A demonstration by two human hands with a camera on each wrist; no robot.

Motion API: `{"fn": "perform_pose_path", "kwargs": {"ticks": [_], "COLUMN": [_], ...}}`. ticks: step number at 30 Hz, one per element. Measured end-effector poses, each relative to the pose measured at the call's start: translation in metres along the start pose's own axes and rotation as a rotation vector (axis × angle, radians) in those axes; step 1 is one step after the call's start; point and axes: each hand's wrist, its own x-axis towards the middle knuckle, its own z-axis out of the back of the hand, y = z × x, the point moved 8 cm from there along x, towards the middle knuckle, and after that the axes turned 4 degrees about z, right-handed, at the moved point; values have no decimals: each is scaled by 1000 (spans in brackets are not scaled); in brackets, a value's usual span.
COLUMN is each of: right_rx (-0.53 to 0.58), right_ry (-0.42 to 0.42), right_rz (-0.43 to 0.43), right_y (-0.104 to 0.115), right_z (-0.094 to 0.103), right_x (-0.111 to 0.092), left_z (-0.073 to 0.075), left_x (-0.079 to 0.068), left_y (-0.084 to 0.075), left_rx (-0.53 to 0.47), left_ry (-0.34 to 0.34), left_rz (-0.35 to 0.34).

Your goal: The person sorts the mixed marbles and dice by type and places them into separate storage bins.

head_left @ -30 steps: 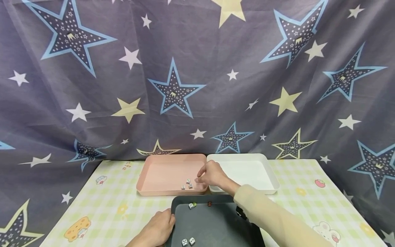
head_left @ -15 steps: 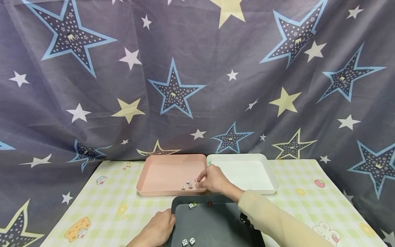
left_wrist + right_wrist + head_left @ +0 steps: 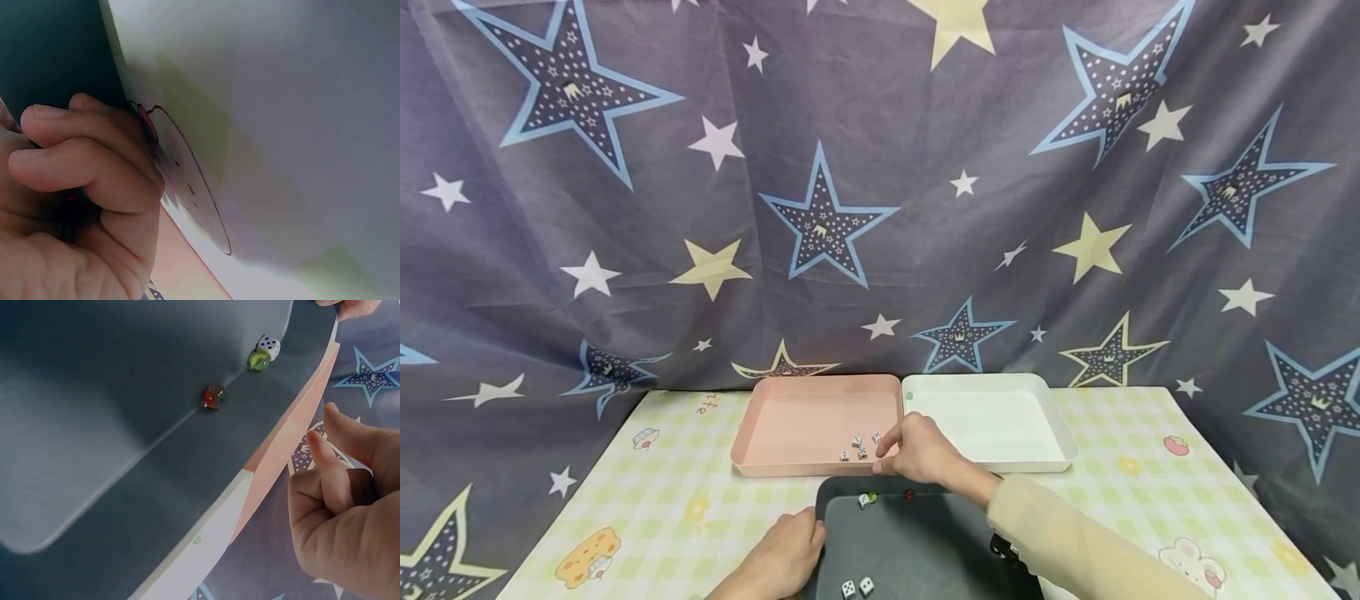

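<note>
My left hand (image 3: 780,554) grips the left rim of the dark grey tray (image 3: 925,550), its fingers curled in the left wrist view. My right hand (image 3: 917,450) hovers at the front right corner of the pink tray (image 3: 790,417), thumb and forefinger apart with nothing between them in the right wrist view. Several white dice (image 3: 862,452) lie near that corner. In the grey tray, a white die (image 3: 269,346) sits beside a yellow-green marble (image 3: 259,360), and a red marble (image 3: 214,397) lies apart. Two more dice (image 3: 848,589) are nearer me.
A white tray (image 3: 1000,421) stands right of the pink one, with a small green marble (image 3: 909,396) at its far left corner. Both trays are on a checked tablecloth (image 3: 670,467), in front of a star-patterned curtain (image 3: 865,100).
My right hand has let go of a die in the pink tray and drawn back toward the grey tray. My left hand has kept its place.
</note>
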Motion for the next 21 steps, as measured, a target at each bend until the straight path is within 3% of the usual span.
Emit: {"fn": "perform_pose_path", "kwargs": {"ticks": [9, 15, 21], "right_rx": [14, 35, 47], "right_ry": [15, 20, 43], "right_rz": [29, 27, 36], "right_y": [7, 9, 10], "right_z": [-6, -10, -16], "right_x": [-7, -11, -15], "left_z": [2, 1, 2], "left_x": [-2, -1, -3], "left_y": [-1, -1, -2], "left_rx": [13, -12, -4], "left_ry": [-13, -24, -26], "left_rz": [-4, -54, -40]}}
